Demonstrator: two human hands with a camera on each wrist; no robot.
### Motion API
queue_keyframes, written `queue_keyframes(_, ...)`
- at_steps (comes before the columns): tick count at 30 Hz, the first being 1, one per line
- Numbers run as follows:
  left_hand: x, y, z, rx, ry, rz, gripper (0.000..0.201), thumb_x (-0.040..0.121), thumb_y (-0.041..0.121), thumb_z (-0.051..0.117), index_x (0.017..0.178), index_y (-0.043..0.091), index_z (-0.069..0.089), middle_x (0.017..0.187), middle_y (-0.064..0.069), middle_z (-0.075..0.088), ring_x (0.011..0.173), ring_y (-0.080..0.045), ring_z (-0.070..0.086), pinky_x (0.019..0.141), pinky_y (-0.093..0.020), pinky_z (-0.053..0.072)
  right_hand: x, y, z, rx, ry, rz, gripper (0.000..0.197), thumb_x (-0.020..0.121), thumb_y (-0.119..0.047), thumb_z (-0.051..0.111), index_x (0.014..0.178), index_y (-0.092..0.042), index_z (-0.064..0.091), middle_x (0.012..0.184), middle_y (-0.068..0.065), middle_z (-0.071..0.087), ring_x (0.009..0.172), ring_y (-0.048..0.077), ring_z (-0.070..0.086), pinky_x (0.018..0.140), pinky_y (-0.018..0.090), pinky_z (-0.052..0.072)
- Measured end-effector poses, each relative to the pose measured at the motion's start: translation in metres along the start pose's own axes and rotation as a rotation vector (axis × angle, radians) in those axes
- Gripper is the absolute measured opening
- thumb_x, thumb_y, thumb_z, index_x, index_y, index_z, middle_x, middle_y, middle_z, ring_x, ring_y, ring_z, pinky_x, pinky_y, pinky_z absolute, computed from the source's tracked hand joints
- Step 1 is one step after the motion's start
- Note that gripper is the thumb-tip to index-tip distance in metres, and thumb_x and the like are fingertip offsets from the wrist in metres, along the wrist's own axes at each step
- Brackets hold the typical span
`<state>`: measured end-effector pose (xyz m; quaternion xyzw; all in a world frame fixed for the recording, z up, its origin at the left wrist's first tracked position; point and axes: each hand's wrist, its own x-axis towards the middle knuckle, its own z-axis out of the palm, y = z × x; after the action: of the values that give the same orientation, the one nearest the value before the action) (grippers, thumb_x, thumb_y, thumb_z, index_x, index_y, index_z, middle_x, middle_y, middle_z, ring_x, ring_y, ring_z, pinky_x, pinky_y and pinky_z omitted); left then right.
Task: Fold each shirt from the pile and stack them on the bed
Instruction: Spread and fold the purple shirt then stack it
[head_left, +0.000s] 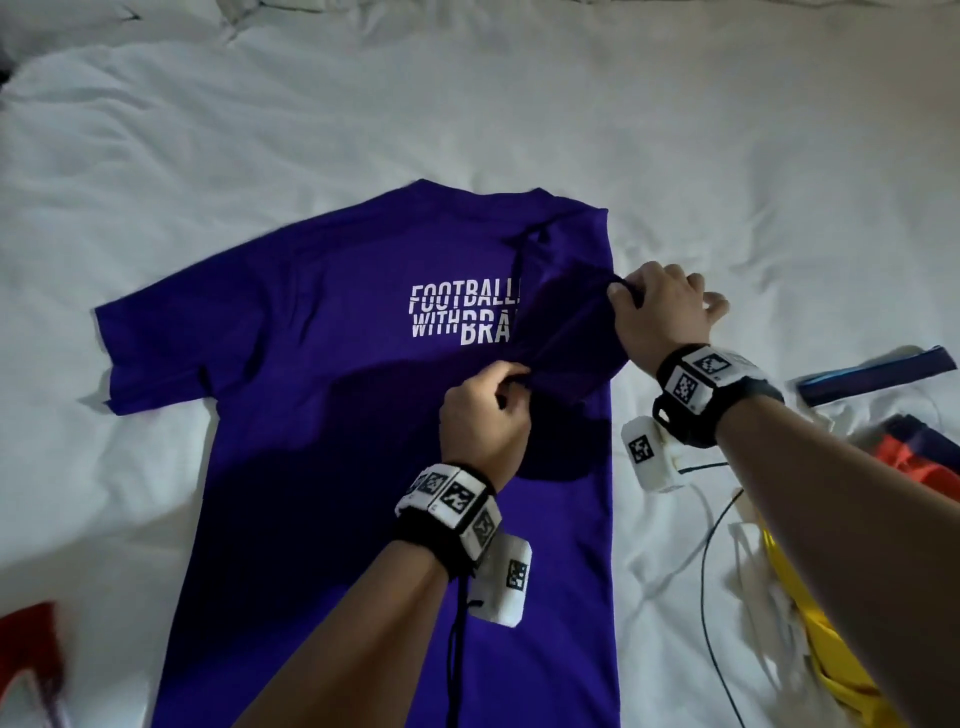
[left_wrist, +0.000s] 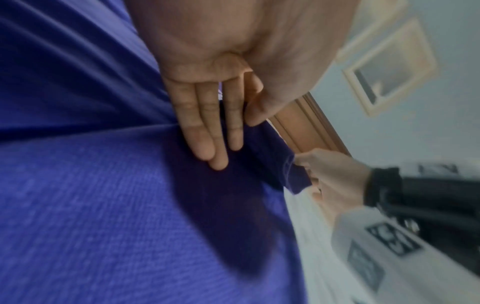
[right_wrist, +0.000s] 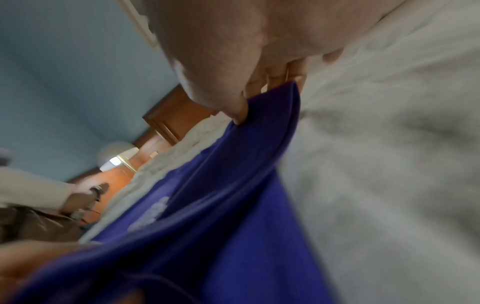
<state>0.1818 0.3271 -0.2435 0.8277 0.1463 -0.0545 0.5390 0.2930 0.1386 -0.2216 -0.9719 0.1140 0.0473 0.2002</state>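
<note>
I have the purple shirt (head_left: 332, 426) lying flat on the bed (head_left: 727, 130), printed side up, collar away from me, and I am folding its right sleeve (head_left: 566, 332) in over the body. My right hand (head_left: 662, 317) pinches the sleeve hem between thumb and fingers at the outer edge; my left hand (head_left: 485, 415) pinches the same sleeve nearer me. Both grips are closed on cloth, not on each other.

To do this fold well, I judge I should keep the hem taut between the two pinches so the sleeve goes over as one flat panel, lay it down so the fold line runs straight from shoulder to bottom hem, and press it flat before letting go. The cloth looks thin and limp, so any slack will likely bunch over the white lettering (head_left: 462, 314), which the sleeve already partly covers.

Counted: one shirt spread out, with one sleeve in my hands and one sleeve (head_left: 156, 353) flat at the left. At the right edge lies a heap of clothes (head_left: 883, 415) showing blue, white, orange and yellow; how many shirts it holds I cannot tell. I see no finished stack.
</note>
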Motion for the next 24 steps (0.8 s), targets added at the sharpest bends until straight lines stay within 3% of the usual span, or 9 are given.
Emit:
queue_keyframes(3, -0.001, 0.007, -0.013, -0.371, 0.09, -0.253, 0.022, 0.096, 0.015, 0.055, 0.101, 0.02, 0.076, 0.093, -0.008, 0.076, 0.072, -0.035, 0.075, 0.054, -0.034, 0.056, -0.015, -0.018, -0.003, 0.361, 0.055, -0.016, 0.019, 0.1, -0.032, 0.056, 0.092, -0.015, 0.057, 0.09, -0.003, 0.06, 0.088, 0.016, 0.057, 0.085, 0.021, 0.043)
queue_keyframes(5, 0.001, 0.012, -0.024, -0.632, 0.129, -0.408, 0.021, 0.099, 0.023, 0.061, 0.104, 0.009, 0.075, 0.1, -0.016, 0.073, 0.077, -0.039, 0.075, 0.063, -0.041, 0.059, -0.03, -0.031, -0.007, 0.545, 0.101, 0.009, 0.019, 0.098, -0.031, 0.061, 0.088, -0.016, 0.059, 0.079, -0.005, 0.061, 0.071, 0.008, 0.054, 0.065, 0.01, 0.041)
queue_keyframes(6, 0.001, 0.013, -0.029, -0.72, 0.144, -0.454, 0.026, 0.097, 0.028, 0.066, 0.105, 0.005, 0.074, 0.101, -0.017, 0.072, 0.079, -0.038, 0.074, 0.07, -0.045, 0.061, -0.038, -0.035, -0.006, 0.624, 0.126, 0.039, 0.02, 0.096, -0.033, 0.062, 0.085, -0.017, 0.059, 0.076, -0.005, 0.061, 0.068, 0.009, 0.053, 0.065, 0.015, 0.044)
queue_keyframes(8, 0.002, 0.012, -0.037, -0.833, 0.163, -0.503, 0.023, 0.089, 0.024, 0.078, 0.101, 0.005, 0.074, 0.104, -0.019, 0.073, 0.085, -0.036, 0.072, 0.081, -0.048, 0.062, -0.056, -0.035, -0.001, 0.765, 0.16, 0.155, 0.022, 0.091, -0.04, 0.065, 0.082, -0.02, 0.061, 0.073, -0.005, 0.063, 0.066, 0.012, 0.055, 0.072, 0.036, 0.051)
queue_keyframes(11, 0.003, 0.01, -0.046, -0.808, 0.169, -0.516, 0.023, 0.08, 0.0, 0.08, 0.099, 0.01, 0.072, 0.102, -0.019, 0.074, 0.09, -0.031, 0.07, 0.084, -0.049, 0.058, -0.088, -0.022, 0.011, 0.93, 0.152, 0.355, 0.023, 0.086, -0.041, 0.069, 0.086, -0.018, 0.068, 0.077, 0.003, 0.071, 0.068, 0.015, 0.063, 0.075, 0.047, 0.057)
queue_keyframes(15, 0.003, 0.006, -0.054, -0.793, 0.182, -0.492, 0.034, 0.082, -0.008, 0.075, 0.108, 0.011, 0.066, 0.114, -0.021, 0.071, 0.099, -0.032, 0.074, 0.076, -0.049, 0.062, -0.12, -0.001, 0.03, 1.04, 0.094, 0.537, 0.018, 0.084, -0.033, 0.076, 0.088, -0.017, 0.069, 0.082, 0.009, 0.074, 0.069, 0.021, 0.067, 0.071, 0.053, 0.059)
queue_keyframes(19, -0.003, -0.005, -0.055, -0.589, 0.187, -0.408, 0.032, 0.088, -0.005, 0.073, 0.113, 0.013, 0.066, 0.106, -0.016, 0.061, 0.089, -0.023, 0.07, 0.06, -0.041, 0.062, -0.133, 0.01, 0.036, 1.047, 0.013, 0.572, 0.012, 0.089, -0.023, 0.077, 0.092, -0.014, 0.07, 0.09, 0.013, 0.075, 0.075, 0.023, 0.073, 0.061, 0.039, 0.061)
queue_keyframes(22, -0.008, -0.015, -0.053, -0.352, 0.183, -0.302, 0.032, 0.085, 0.001, 0.076, 0.108, 0.021, 0.067, 0.103, -0.012, 0.066, 0.085, -0.026, 0.072, 0.065, -0.05, 0.063, -0.135, 0.011, 0.035, 1.01, -0.04, 0.564, 0.014, 0.092, -0.02, 0.075, 0.099, -0.009, 0.069, 0.09, 0.012, 0.073, 0.078, 0.024, 0.074, 0.055, 0.032, 0.059)
queue_keyframes(24, -0.011, -0.018, -0.051, -0.272, 0.165, -0.263, 0.031, 0.085, 0.0, 0.076, 0.108, 0.019, 0.066, 0.102, -0.014, 0.064, 0.08, -0.025, 0.071, 0.06, -0.046, 0.063, -0.133, 0.012, 0.034, 0.954, -0.048, 0.543, 0.018, 0.092, -0.02, 0.075, 0.103, -0.007, 0.069, 0.089, 0.01, 0.073, 0.076, 0.021, 0.074, 0.052, 0.03, 0.059)
